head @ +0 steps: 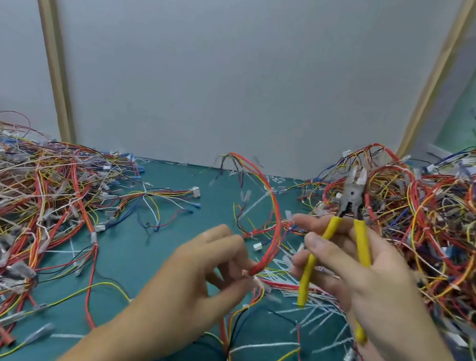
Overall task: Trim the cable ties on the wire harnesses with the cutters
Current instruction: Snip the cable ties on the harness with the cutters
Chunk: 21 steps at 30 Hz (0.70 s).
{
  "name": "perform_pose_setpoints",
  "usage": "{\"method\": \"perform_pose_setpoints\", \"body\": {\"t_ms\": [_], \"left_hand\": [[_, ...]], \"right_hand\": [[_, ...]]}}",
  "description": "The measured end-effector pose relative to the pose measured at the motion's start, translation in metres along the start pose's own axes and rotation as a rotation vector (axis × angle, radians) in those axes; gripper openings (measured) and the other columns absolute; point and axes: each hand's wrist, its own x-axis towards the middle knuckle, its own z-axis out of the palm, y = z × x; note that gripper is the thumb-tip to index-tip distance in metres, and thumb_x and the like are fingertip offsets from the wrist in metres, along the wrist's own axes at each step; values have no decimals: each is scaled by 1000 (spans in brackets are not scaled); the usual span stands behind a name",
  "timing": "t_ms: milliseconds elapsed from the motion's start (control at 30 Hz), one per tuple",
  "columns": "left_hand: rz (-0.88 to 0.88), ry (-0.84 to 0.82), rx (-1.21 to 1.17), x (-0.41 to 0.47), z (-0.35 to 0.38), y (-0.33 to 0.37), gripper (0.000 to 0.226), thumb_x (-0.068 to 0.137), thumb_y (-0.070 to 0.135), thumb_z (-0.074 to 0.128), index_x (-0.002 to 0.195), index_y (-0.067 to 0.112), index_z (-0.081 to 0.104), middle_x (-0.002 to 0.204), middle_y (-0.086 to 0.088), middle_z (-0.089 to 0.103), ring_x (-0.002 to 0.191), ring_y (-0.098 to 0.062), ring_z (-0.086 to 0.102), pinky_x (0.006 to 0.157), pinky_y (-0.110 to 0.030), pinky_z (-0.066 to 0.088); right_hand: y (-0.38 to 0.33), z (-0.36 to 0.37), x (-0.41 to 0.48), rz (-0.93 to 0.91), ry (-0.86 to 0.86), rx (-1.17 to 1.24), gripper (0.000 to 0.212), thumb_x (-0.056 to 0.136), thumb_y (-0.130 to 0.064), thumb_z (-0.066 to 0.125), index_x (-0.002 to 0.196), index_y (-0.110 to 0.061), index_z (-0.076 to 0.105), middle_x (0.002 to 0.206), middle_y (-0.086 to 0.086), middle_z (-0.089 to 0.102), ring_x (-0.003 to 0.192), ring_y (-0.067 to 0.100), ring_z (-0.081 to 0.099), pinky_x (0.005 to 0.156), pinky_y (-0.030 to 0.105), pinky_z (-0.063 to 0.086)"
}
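Yellow-handled cutters (346, 226) stand upright in the right hand (369, 278), fingers (323, 247) curled round the handles, blades apart. Left hand (202, 270) fingers pinch a red wire harness (273, 234) above the green worktop (136, 245), between two wire piles (20, 195).

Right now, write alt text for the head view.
The right hand holds yellow-handled metal cutters, jaws open and raised, while the left hand pinches a looped red wire harness above a teal mat strewn with white offcuts.
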Motion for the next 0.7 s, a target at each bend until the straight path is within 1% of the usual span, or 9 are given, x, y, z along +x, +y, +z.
{"method": "perform_pose_setpoints", "body": {"t_ms": [100,200,267,333,400,467,567,633,700], "left_hand": [[2,-127,-16,0,0,1,22,85,17,74,77,29,57,82,5,55,80,-16,59,67,-20,51],[-39,-217,-69,0,-2,2,33,84,14,76,76,40,57,82,3,57,80,-16,60,70,-18,50],[-80,-244,-122,0,-3,4,28,83,16,77,77,38,61,82,1,61,79,-14,61,73,-22,52],[-150,-207,-248,1,-3,10,5,82,28,74,82,27,69,81,-2,67,78,-11,64,74,-27,54],[-238,-93,-423,3,-3,12,28,78,39,66,88,14,73,76,-9,68,73,-15,64,72,-26,54],[-301,8,-523,6,-3,13,39,74,42,64,88,7,72,71,-11,67,67,-19,63,67,-28,54],[-375,39,-523,9,-1,11,38,77,38,70,86,1,70,68,-9,65,62,-18,61,59,-33,54],[-427,21,-544,9,2,8,37,77,38,71,81,1,69,66,-11,64,60,-19,60,54,-31,53],[-467,-12,-568,8,1,5,39,74,37,78,77,-1,68,65,-14,65,58,-20,60,53,-28,52]], "right_hand": [[8,0,-1,76,-13,-10,15,69,-18,74,84,-15,73,90,13,75,69,30,67,64,40,61],[10,1,-2,98,-43,0,10,74,-12,74,78,-21,73,94,13,77,73,21,71,62,32,60],[11,1,-2,69,-36,-14,18,81,-4,72,79,-22,72,93,10,78,75,19,72,61,28,59],[10,2,-3,26,-22,-35,21,83,0,71,80,-21,71,89,10,77,75,21,72,61,29,59],[10,4,-5,-30,-33,-91,21,80,-1,76,81,-22,71,86,10,76,72,22,71,61,28,58],[10,6,-8,-49,-83,-154,17,73,-10,81,80,-22,70,82,12,75,65,22,69,59,27,57],[14,12,-13,-12,-191,-229,13,70,-17,75,79,-19,67,71,15,71,53,20,61,53,30,55],[18,16,-16,11,-256,-246,13,72,-13,76,79,-17,66,63,10,66,51,18,59,51,28,52],[22,17,-18,17,-283,-282,16,76,-8,78,80,-18,66,63,9,66,51,17,61,50,26,52]]}}
